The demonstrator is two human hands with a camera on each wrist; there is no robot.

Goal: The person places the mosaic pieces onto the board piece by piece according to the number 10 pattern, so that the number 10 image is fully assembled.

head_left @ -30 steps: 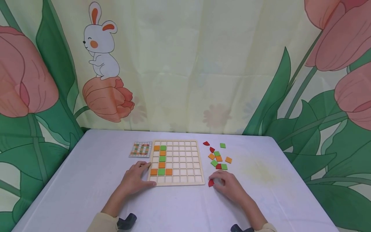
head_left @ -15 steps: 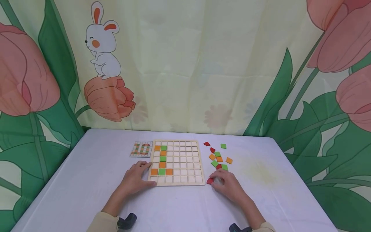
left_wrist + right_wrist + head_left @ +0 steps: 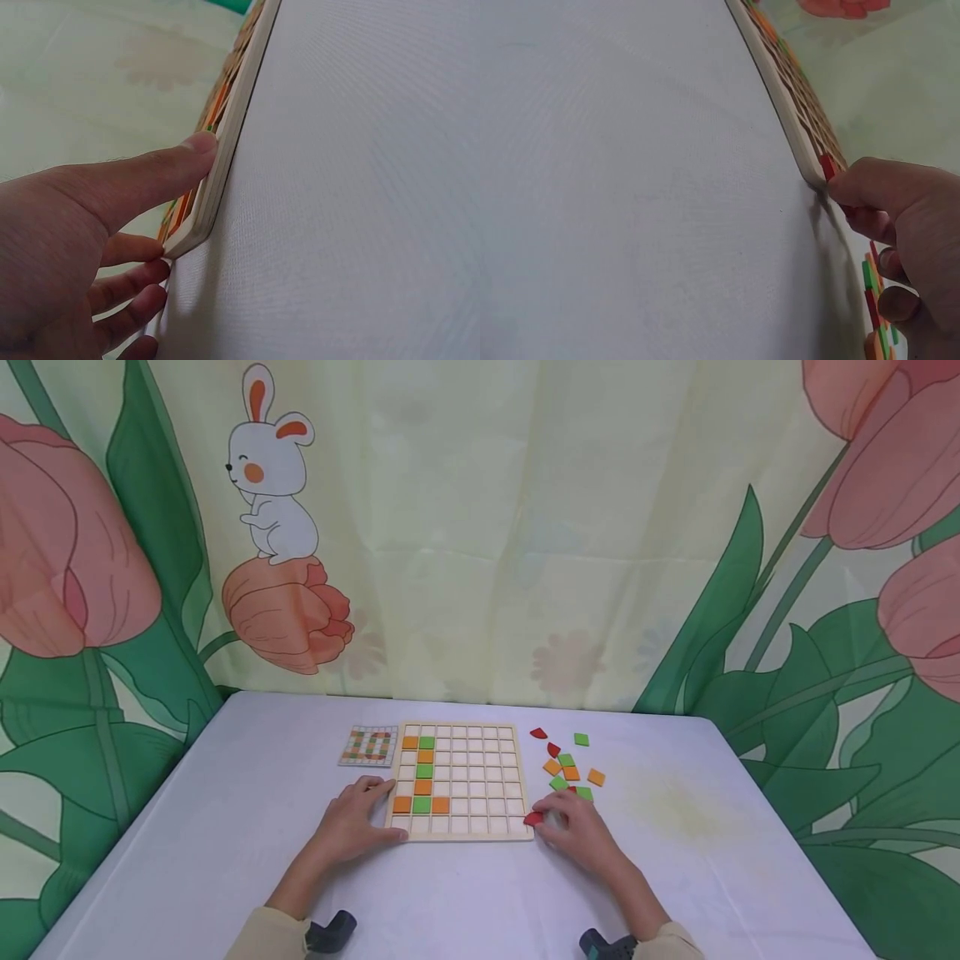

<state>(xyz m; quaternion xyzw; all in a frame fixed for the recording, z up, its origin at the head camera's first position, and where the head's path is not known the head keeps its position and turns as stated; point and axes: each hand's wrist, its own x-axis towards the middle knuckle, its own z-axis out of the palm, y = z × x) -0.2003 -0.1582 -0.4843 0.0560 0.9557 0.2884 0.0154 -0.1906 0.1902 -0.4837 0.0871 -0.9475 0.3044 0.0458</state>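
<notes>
A wooden grid board [image 3: 478, 774] lies on the table, with orange and green square tiles in its left columns. My left hand [image 3: 352, 823] touches its near left corner; in the left wrist view the straight thumb [image 3: 161, 169] rests on the front edge and the fingertips lie by the side edge. My right hand [image 3: 583, 835] pinches a red fan-shaped tile [image 3: 532, 819] between thumb and index finger, over the board's near right corner. In the right wrist view that tile [image 3: 827, 166] stands tilted at the board's edge, partly hidden by the fingers.
Right of the board lie loose tiles: a green square [image 3: 581, 739], an orange square [image 3: 596, 777], red fan pieces [image 3: 538, 733] and several others, some overlapping. A printed pattern card [image 3: 368, 746] sits at the board's left. A floral curtain [image 3: 480, 568] hangs behind the table.
My right hand has moved left with the red tile, from the table beside the board to its near right corner. My left hand stays at the board's corner.
</notes>
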